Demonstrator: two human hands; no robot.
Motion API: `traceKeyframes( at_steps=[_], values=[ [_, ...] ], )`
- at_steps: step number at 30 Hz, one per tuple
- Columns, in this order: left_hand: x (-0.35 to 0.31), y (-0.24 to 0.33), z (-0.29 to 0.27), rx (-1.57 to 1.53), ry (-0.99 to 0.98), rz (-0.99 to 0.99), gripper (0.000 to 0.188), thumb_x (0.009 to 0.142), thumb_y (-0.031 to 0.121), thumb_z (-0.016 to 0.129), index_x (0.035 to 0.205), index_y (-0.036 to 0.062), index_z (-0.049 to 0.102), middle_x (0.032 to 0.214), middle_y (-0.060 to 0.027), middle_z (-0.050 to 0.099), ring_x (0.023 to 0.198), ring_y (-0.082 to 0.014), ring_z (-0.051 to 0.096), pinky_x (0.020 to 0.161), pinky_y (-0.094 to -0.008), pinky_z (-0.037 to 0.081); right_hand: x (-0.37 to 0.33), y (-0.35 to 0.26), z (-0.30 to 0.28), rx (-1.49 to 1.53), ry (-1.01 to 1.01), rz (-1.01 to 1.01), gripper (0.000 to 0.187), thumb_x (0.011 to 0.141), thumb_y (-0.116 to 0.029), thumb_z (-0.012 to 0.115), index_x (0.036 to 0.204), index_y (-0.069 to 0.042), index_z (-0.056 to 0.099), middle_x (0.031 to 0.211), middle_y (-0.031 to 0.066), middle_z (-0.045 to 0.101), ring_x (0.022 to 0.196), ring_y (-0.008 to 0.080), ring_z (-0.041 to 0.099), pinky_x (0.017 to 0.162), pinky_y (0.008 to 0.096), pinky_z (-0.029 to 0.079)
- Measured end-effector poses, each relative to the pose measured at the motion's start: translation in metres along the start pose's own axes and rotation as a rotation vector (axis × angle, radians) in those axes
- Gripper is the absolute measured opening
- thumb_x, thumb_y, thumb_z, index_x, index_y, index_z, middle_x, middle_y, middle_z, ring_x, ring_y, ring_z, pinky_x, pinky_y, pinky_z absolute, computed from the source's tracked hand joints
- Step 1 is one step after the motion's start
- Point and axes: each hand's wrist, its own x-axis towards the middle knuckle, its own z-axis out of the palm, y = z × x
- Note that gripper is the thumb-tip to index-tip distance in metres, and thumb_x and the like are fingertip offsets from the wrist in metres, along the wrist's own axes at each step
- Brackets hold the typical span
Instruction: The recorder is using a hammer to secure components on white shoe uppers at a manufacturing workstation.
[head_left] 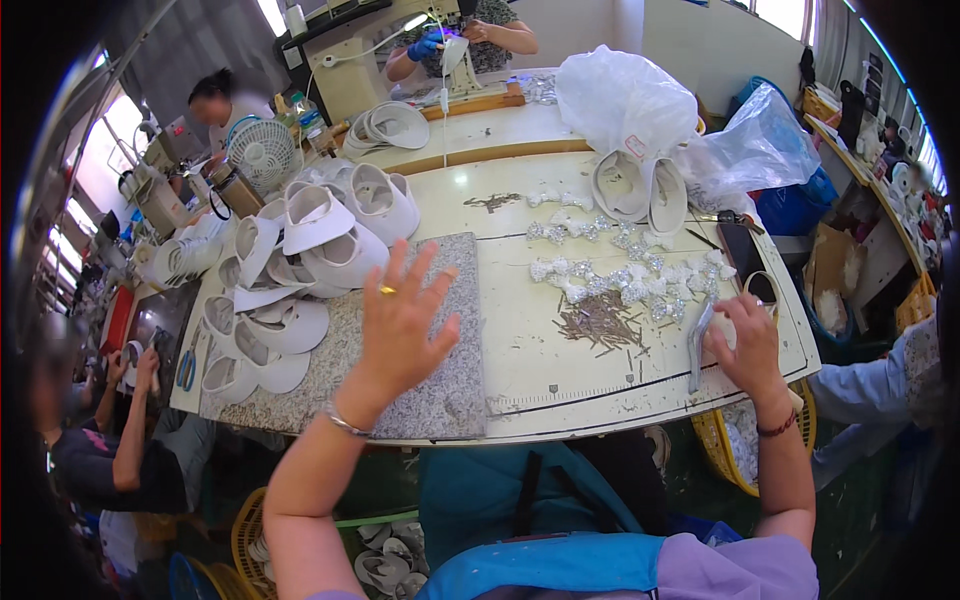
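My left hand [405, 325] hovers over a speckled granite slab [440, 390], its fingers spread and nothing in it. To its left, white shoe uppers [285, 330] are heaped on and beside the slab. My right hand [748, 348] is at the table's right side, fingers loosely bent and apart. Just left of its thumb lies a grey metal hand tool [699, 345], perhaps pliers; I cannot tell whether they touch. White and silver sparkly bows [640, 282] are spread beyond it. A pile of thin brownish slivers [598, 322] lies near them.
Two more white uppers [640, 190] stand near a clear plastic bag [625, 100]. A dark phone-like object [738, 248] lies at the right edge. Blue-handled scissors [186, 370] are far left. A yellow basket [728, 455] stands below the table. Other people work across and at left.
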Motion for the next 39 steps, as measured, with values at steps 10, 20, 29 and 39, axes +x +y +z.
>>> traceKeyframes(
  at_steps=[10, 20, 29, 39],
  values=[
    [-0.021, 0.004, 0.061, -0.288, 0.031, -0.211, 0.045, 0.078, 0.024, 0.061, 0.119, 0.0072, 0.059, 0.137, -0.0161, 0.043, 0.131, -0.0396, 0.032, 0.105, -0.0481, 0.028, 0.099, 0.048, 0.076, 0.238, 0.007, 0.173, 0.024, 0.081, -0.017, 0.064, 0.094, 0.003, 0.061, 0.084, 0.0121, 0.057, 0.074, 0.0222, 0.056, 0.065, 0.0320, 0.046],
    [-0.022, -0.009, 0.064, -0.419, 0.058, -0.339, 0.036, 0.078, 0.021, 0.061, 0.111, 0.0063, 0.064, 0.130, -0.0144, 0.050, 0.126, -0.0363, 0.040, 0.103, -0.0447, 0.035, 0.160, 0.109, 0.169, -0.070, -0.073, 0.255, 0.036, 0.080, -0.031, 0.061, 0.089, 0.003, 0.059, 0.081, 0.0217, 0.061, 0.077, 0.0404, 0.058, 0.071, 0.0454, 0.045],
    [-0.021, -0.017, 0.064, -0.504, 0.072, -0.355, 0.036, 0.076, 0.018, 0.063, 0.109, 0.0043, 0.063, 0.127, -0.0148, 0.053, 0.121, -0.0338, 0.045, 0.100, -0.0424, 0.038, 0.175, 0.118, 0.125, 0.600, 0.361, 0.224, 0.023, 0.093, -0.014, 0.049, 0.104, 0.003, 0.060, 0.082, 0.0031, 0.062, 0.073, 0.0085, 0.055, 0.062, 0.0281, 0.044],
    [-0.024, 0.052, -0.013, -0.237, 0.401, 0.127, 0.063, 0.070, 0.012, 0.065, 0.130, 0.0165, 0.049, 0.142, -0.0139, 0.036, 0.128, -0.0343, 0.037, 0.099, -0.0486, 0.034, 0.089, -0.108, 0.046, 1.047, -0.487, 0.022, 0.018, 0.085, -0.011, 0.060, 0.096, 0.002, 0.065, 0.079, -0.0009, 0.063, 0.071, 0.0043, 0.054, 0.062, 0.0214, 0.044]
  ],
)
